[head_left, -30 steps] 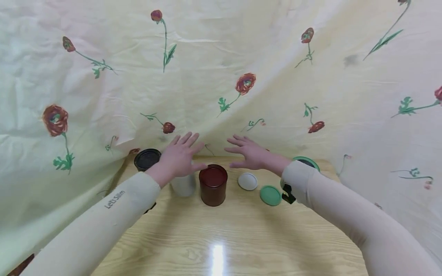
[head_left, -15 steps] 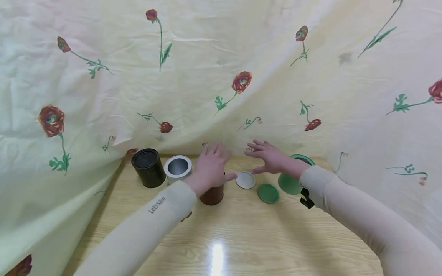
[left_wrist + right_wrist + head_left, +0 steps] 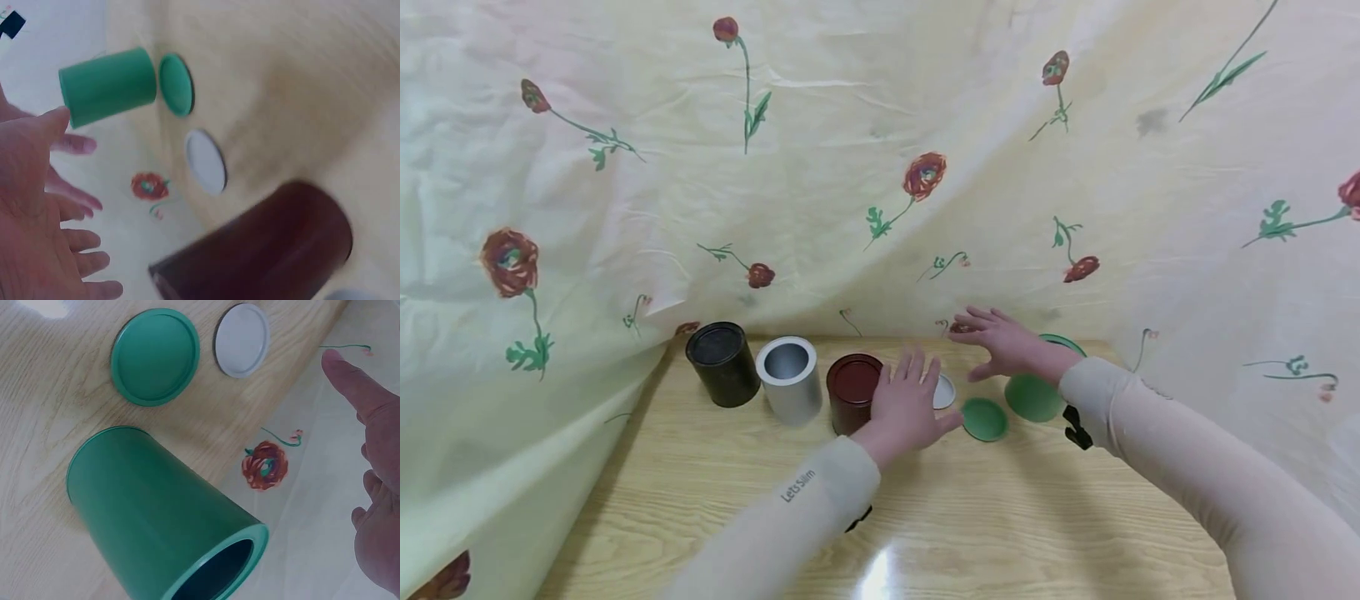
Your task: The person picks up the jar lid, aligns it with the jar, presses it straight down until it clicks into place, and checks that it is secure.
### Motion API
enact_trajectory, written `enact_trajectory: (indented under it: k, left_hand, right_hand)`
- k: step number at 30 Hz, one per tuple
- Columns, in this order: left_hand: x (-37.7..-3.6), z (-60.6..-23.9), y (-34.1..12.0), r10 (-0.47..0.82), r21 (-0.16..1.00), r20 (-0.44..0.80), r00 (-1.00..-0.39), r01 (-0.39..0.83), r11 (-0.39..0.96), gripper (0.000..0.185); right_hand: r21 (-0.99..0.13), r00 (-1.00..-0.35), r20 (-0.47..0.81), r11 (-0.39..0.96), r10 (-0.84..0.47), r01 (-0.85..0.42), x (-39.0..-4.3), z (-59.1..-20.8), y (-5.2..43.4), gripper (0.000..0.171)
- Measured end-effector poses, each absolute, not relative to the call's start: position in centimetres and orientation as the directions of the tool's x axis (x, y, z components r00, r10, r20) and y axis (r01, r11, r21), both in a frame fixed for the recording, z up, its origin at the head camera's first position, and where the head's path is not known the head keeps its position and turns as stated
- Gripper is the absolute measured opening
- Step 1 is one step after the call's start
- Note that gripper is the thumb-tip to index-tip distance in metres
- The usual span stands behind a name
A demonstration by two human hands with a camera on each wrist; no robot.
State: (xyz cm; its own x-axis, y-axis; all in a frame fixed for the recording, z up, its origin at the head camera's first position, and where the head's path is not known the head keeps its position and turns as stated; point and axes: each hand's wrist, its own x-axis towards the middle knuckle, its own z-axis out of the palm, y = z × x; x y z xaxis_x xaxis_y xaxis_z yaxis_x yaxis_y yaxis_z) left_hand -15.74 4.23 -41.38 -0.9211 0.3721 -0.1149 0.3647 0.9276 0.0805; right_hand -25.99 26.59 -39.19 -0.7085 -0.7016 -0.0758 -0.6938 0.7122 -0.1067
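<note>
My left hand (image 3: pixel 906 408) hovers with spread fingers in front of the white lid (image 3: pixel 945 392) and beside the dark red can (image 3: pixel 853 388), holding nothing. The dark red can has its lid on. Flat on the table lies a green lid (image 3: pixel 984 419), just right of my left thumb. Above and left of the green can (image 3: pixel 1033 398) is my right hand (image 3: pixel 1000 343), fingers spread and nothing in it. In the right wrist view the green can (image 3: pixel 156 506) stands with its top uncovered. My left hand partly hides the white lid and the red can.
A black can (image 3: pixel 722 367) with its lid on stands at the left, beside an open silver-white can (image 3: pixel 793 392). Behind the wooden table (image 3: pixel 662 500) hangs a flowered cloth (image 3: pixel 820 208), which also flanks the sides.
My left hand has swept rightward from over the silver-white can, past the red can, toward the lids. My right hand has moved right toward the green can. The cans and lids have stayed put.
</note>
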Motion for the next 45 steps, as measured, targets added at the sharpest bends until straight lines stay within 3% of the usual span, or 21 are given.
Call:
enact_trajectory:
  k: [6, 12, 32, 45]
  left_hand:
    - [-15.3, -43.4, 5.8, 0.321, 0.087, -0.137, -0.937, 0.311, 0.946, 0.099]
    - [-15.3, -44.5, 7.5, 0.367, 0.033, -0.123, -0.922, 0.366, 0.93, 0.098]
    - [-17.2, -51.0, 8.2, 0.212, 0.334, -0.155, -0.965, 0.151, 0.93, 0.098]
    - [-17.6, -53.4, 9.1, 0.119, 0.343, -0.124, -0.985, 0.07, 0.937, 0.103]
  right_hand:
    - [-0.088, -0.7, -0.106, 0.708, -0.706, -0.701, -26.6, -40.4, 27.3, 0.078]
    - [-0.07, -0.713, -0.144, 0.726, -0.686, -0.684, -27.0, -41.3, 27.8, 0.077]
    - [-0.049, -0.733, -0.231, 0.76, -0.64, -0.649, -28.1, -43.9, 26.1, 0.079]
    - [-0.024, -0.737, -0.27, 0.77, -0.62, -0.638, -28.9, -46.3, 25.9, 0.085]
